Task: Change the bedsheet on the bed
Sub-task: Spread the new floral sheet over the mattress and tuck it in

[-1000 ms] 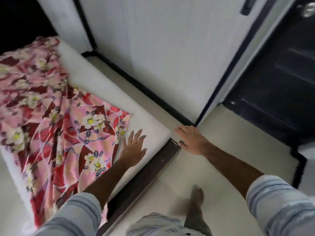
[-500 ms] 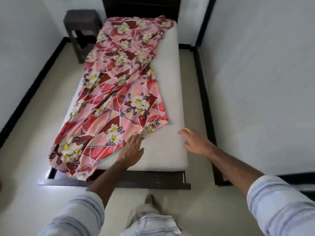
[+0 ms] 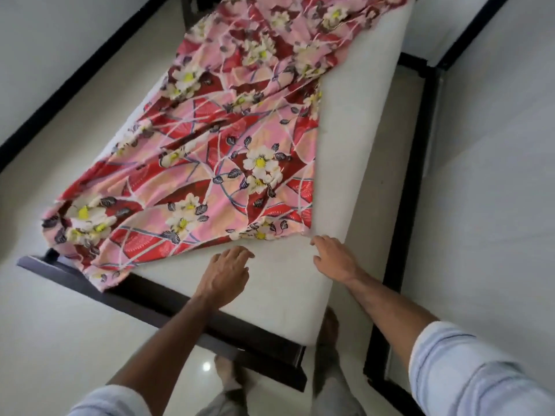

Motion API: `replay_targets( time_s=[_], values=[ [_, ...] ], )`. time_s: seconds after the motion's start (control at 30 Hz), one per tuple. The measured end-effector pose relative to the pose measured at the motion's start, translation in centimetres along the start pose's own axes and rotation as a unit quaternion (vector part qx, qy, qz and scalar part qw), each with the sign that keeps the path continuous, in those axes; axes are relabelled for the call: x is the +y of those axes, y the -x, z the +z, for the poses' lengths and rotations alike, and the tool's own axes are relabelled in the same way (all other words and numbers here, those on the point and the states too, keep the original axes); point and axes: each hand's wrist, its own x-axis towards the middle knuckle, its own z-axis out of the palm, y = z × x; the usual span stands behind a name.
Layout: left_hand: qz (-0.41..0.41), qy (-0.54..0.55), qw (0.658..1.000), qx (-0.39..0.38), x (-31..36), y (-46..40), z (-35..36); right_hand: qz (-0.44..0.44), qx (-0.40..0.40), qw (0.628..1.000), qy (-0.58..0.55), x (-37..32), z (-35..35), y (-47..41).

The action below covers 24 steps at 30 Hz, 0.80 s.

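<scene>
While earlier beside bed, right hand (image 3: 333, 259) now touches bedsheet (image 3: 228, 151) corner | left hand (image 3: 226, 273) flat.

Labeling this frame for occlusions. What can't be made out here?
- Head of the bed: cut off by the head view's top edge.
- Mattress under the sheet: covered.
- Right hand touching the sheet corner or not: too close to tell.
- Feet: partly behind the bed.

The person wears a pale blue shirt with thin dark stripes, sleeves (image 3: 468, 376) pushed up, feet bare.
</scene>
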Motion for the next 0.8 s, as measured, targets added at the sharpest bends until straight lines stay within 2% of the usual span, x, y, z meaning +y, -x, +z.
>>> replay_targets(
  time_s=[0.07,0.13,0.23,0.33,0.4,0.43,0.47,0.5,0.53,0.57,0.6,0.63,0.7,0.73,0.8],
  values=[
    [-0.074,0.021,0.997,-0.004,0.3,-2.9,2.7,-0.011,0.016,1.0,0.016,2.4,1.9,-4.2],
    [-0.13,0.027,0.99,-0.045,0.8,-5.6,5.6,-0.035,0.054,0.998,0.026,4.3,3.6,-8.1],
    [-0.162,0.04,0.982,-0.088,1.9,-9.7,10.3,-0.085,0.133,0.986,0.051,6.6,6.3,-13.6],
    [-0.193,0.028,0.981,-0.023,3.7,-11.5,13.9,-0.088,0.171,0.98,0.039,7.2,7.7,-17.1],
    [-0.231,0.031,0.97,0.07,4.4,-11.6,15.5,-0.101,0.213,0.968,-0.083,7.0,8.3,-18.3],
    [-0.258,0.08,0.955,0.12,4.6,-11.6,16.0,-0.112,0.223,0.951,-0.183,7.0,8.1,-18.3],
    [-0.287,0.179,0.926,0.169,4.8,-11.9,16.3,-0.123,0.223,0.925,-0.281,7.1,7.6,-17.6],
    [-0.313,0.321,0.867,0.218,5.1,-12.3,16.2,-0.138,0.228,0.902,-0.34,7.4,7.0,-16.4],
    [-0.333,0.459,0.785,0.249,5.7,-12.9,15.7,-0.159,0.238,0.893,-0.347,7.9,6.2,-14.5],
    [-0.35,0.56,0.707,0.253,6.6,-13.5,14.8,-0.181,0.247,0.898,-0.315,8.6,5.7,-12.4],
    [-0.353,0.628,0.65,0.242,7.4,-14.0,13.9,-0.198,0.249,0.914,-0.25,9.3,5.5,-10.1],
    [-0.337,0.681,0.61,0.224,8.4,-14.4,12.8,-0.201,0.242,0.936,-0.157,10.1,5.5,-7.8],
    [-0.284,0.758,0.558,0.183,11.0,-14.7,10.2,-0.193,0.19,0.962,-0.018,11.0,5.7,-3.5],
    [-0.256,0.783,0.544,0.159,12.3,-14.6,9.3,-0.198,0.16,0.967,0.013,11.2,5.8,-1.6],
    [-0.231,0.802,0.538,0.12,14.9,-13.9,8.1,-0.223,0.115,0.968,0.016,11.0,5.4,2.0]
  ],
)
